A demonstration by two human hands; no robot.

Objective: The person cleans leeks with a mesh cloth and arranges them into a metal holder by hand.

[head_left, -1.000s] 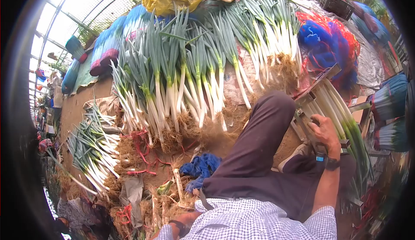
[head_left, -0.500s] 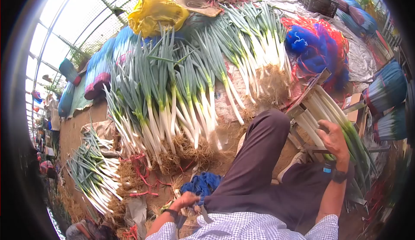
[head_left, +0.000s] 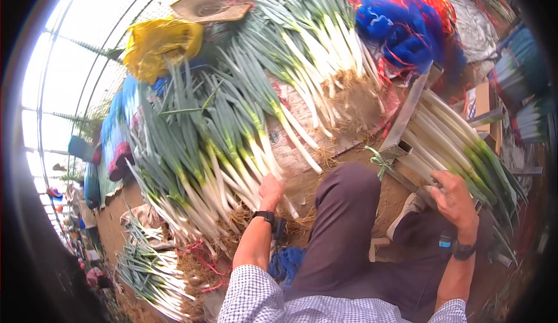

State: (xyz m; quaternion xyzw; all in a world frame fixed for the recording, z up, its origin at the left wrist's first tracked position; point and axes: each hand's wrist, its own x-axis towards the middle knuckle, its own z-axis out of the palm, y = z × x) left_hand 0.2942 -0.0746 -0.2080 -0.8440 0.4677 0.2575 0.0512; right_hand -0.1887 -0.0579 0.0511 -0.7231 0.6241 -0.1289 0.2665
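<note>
My left hand (head_left: 271, 191) is at the white stalks of a spread of leeks (head_left: 221, 143) on the ground, its fingers closed around a leek; its fingertips are blurred. Roots fringe the lower ends of these leeks. On the right, my right hand (head_left: 454, 202) hovers beside a bundle of leeks (head_left: 453, 137) lying across a metal frame (head_left: 408, 111). The fingers of that hand are loosely curved and apart, with nothing seen between them. Another pile of leeks (head_left: 319, 44) lies further back, roots toward me.
Smaller leeks (head_left: 154, 270) lie at the lower left near red ties (head_left: 212, 265). Blue netting (head_left: 401, 26), a yellow bag (head_left: 160, 47) and a straw hat (head_left: 210, 8) are at the back. Wrapped blue bundles (head_left: 526, 61) stand right; a blue cloth (head_left: 288, 263) is by my leg.
My left hand has moved up and forward from beside the blue cloth to the leek stalks. My right hand stays by the frame. The view has shifted and tilted.
</note>
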